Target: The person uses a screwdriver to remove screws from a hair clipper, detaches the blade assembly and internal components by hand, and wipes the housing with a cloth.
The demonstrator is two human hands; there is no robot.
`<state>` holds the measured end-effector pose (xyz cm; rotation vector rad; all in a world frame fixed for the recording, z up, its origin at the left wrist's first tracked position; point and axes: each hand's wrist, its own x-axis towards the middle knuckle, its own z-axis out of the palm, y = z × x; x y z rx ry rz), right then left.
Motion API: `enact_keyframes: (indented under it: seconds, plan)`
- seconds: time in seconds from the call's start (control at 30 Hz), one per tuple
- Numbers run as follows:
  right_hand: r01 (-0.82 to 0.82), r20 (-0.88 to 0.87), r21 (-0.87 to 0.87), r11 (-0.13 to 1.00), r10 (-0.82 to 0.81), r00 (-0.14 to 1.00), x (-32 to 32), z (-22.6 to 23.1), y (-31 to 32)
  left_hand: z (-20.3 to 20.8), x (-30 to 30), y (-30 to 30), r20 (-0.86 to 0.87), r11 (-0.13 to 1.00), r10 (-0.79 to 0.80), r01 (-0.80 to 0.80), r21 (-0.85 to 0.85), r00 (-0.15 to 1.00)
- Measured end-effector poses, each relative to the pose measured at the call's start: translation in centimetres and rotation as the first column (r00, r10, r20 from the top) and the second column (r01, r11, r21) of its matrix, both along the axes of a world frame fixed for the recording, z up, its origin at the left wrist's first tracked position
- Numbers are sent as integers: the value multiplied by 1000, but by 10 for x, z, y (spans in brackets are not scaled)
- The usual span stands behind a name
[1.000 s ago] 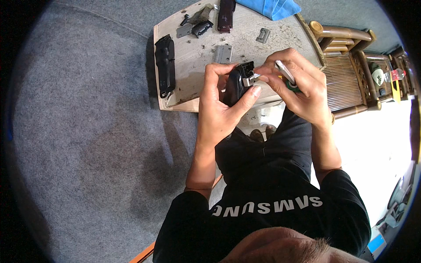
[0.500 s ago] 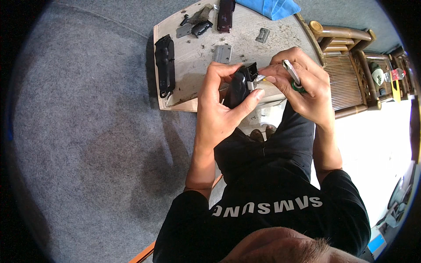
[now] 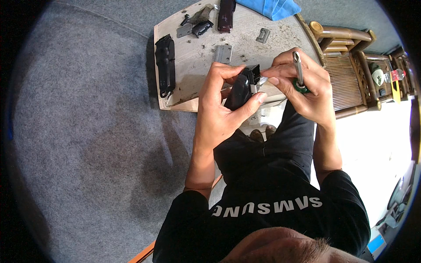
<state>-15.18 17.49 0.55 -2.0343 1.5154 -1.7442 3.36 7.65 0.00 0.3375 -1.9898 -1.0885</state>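
My left hand [image 3: 221, 105] grips a black hair clipper body [image 3: 240, 89] above the near edge of a worn wooden board [image 3: 193, 48]. My right hand [image 3: 302, 90] holds a screwdriver with a green handle [image 3: 299, 74], its metal shaft pointing up, while the thumb and forefinger pinch at the small metal blade part at the clipper's head. The two hands touch over the clipper.
On the board lie a second black clipper [image 3: 165, 65] at the left, a dark red clipper [image 3: 226, 15], metal blade plates [image 3: 223, 53] and small parts [image 3: 263, 35]. A blue cloth [image 3: 272, 6] lies at the far edge. Wooden furniture [image 3: 346, 57] stands to the right; grey carpet [image 3: 79, 131] spreads left.
The screwdriver in my right hand has swung from lying slanted to standing upright, and the right fingers have closed in on the clipper's head. The left hand holds the clipper steady.
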Motion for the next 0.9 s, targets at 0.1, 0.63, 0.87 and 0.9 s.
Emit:
enact_keyframes:
  seconds: [0.1,0.63,0.87,0.9]
  plan:
    - [-1,-12,-3,1000,1,1000,-1,0,0,1,0,1,10,1000,8,-8,21,1000]
    - [-48,33,-3,999,48,998,0,0,2,2,0,2,2,999,13,-13,43,1000]
    - [-57,27,-25,998,58,998,0,-1,1,4,-1,3,-15,999,21,-20,36,1000]
    - [-57,27,-26,998,58,998,1,0,0,5,-1,3,-14,999,16,-16,44,1000]
